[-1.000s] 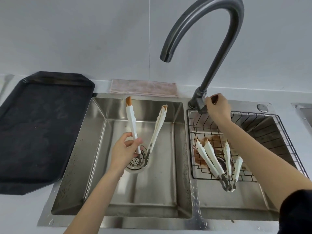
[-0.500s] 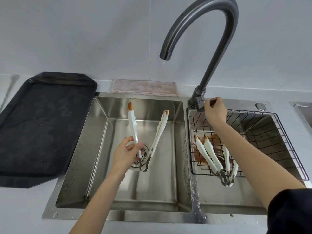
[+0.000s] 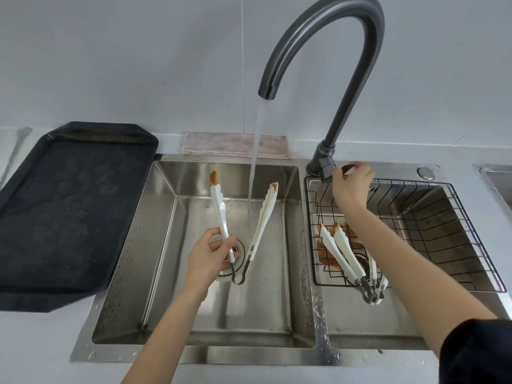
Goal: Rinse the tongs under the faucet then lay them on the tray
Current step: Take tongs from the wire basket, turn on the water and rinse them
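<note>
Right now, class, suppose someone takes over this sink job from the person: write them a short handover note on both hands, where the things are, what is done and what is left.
Left hand grips one arm of the open tongs over the left basin, stained tips up.
Right hand is on the handle at the base of the faucet.
Water is running; the stream falls between the tongs' two arms, so the brown tips look unrinsed.
Tray lies left of the sink, nothing on it.
More soiled tongs lie in the wire basket on the right.
Left: rinse the tips, lay the tongs on the tray, probably then the others.
</note>
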Demonstrator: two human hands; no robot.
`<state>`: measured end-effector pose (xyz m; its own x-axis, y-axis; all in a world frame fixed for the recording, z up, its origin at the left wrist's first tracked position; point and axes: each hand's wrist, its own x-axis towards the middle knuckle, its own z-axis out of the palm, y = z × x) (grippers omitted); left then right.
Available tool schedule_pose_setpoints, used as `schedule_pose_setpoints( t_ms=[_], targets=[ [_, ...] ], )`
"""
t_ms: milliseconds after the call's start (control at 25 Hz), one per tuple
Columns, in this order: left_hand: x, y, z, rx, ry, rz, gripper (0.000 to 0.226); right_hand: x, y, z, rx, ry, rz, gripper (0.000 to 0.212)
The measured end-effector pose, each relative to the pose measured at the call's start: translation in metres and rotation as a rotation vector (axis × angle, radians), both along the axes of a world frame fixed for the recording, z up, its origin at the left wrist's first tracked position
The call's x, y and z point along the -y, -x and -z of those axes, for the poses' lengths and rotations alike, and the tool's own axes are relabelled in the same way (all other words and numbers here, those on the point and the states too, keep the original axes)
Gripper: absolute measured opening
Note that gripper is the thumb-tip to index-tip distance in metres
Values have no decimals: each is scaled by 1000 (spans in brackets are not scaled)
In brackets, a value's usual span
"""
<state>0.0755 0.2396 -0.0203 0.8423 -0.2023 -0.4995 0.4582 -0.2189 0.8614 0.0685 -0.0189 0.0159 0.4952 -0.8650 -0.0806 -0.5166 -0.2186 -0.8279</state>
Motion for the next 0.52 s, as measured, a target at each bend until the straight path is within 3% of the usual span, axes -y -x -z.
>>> schedule_pose_setpoints(
  t_ms=[160,320,400,520],
  targets=[
    [0,-6,-2,16,8,-37,16,-50,7,8,207,-120,152,49],
    [-7,-13,-2,61,-23,-43,22,-99,-16,33,13,-691,-116,48],
    [-13,-16,1,79,-75,-39,32,-108,-35,40,26,-959,-139,42],
    [-21,-19,6,119,-145,-22,18,-113,-51,50,118,-1196,-111,32]
  ],
)
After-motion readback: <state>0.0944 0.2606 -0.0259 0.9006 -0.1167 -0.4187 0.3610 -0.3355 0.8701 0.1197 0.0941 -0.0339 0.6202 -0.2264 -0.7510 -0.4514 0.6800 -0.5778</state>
